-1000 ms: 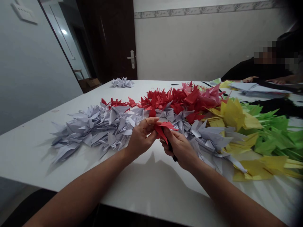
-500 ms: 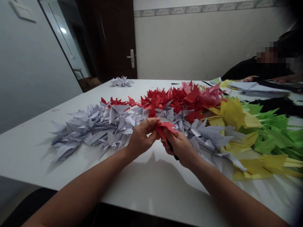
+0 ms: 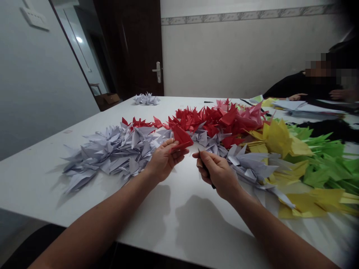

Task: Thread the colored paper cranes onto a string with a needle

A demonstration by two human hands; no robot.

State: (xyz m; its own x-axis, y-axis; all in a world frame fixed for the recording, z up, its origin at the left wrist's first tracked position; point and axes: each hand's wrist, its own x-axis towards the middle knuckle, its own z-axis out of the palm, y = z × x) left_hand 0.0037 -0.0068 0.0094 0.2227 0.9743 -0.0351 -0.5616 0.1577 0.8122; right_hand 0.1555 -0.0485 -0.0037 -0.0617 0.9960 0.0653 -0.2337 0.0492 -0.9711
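1. Piles of folded paper cranes cover the middle of the white tabletop [image 3: 36, 179]: pale lavender cranes [image 3: 112, 154] on the left, red cranes [image 3: 202, 121] behind the hands, pink cranes [image 3: 242, 113] beyond those, and yellow cranes [image 3: 276, 138] and green cranes [image 3: 322, 157] on the right.
2. A smaller pale pile [image 3: 146, 99] sits near the far edge. A co-worker's dark sleeve [image 3: 291, 87] and hand [image 3: 297, 97] rest at the far right corner, beside a stack of paper sheets [image 3: 305, 106].
3. Toward the near edge, the white surface shows in front of the hands, with arm shadows across it. The cranes reach close to the hands on both sides and behind them.
4. The left hand [image 3: 164, 160] pinches a red folded paper piece [image 3: 181, 137] upright between thumb and fingers, its tip pointing away from the person.
5. The right hand [image 3: 217, 172] is closed around a dark slim tool [image 3: 213, 185], its exact kind too hidden to tell, with the point aimed toward the red piece. The hands are near each other but not touching.
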